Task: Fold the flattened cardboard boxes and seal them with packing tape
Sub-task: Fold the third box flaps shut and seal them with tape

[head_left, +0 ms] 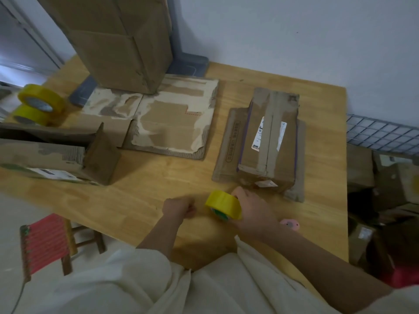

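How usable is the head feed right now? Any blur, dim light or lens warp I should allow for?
Head view: dim and soft throughout; left hand and the open box at the left edge smear with motion; wide-angle bends the table edges; right hand on the yellow tape roll reads clearly enough.

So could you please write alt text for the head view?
A right hand grips a yellow tape roll over a wooden table while the left hand pinches near it. A taped box sits just beyond.

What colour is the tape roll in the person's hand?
Yellow: the tape roll in the right hand, seen in the head view.
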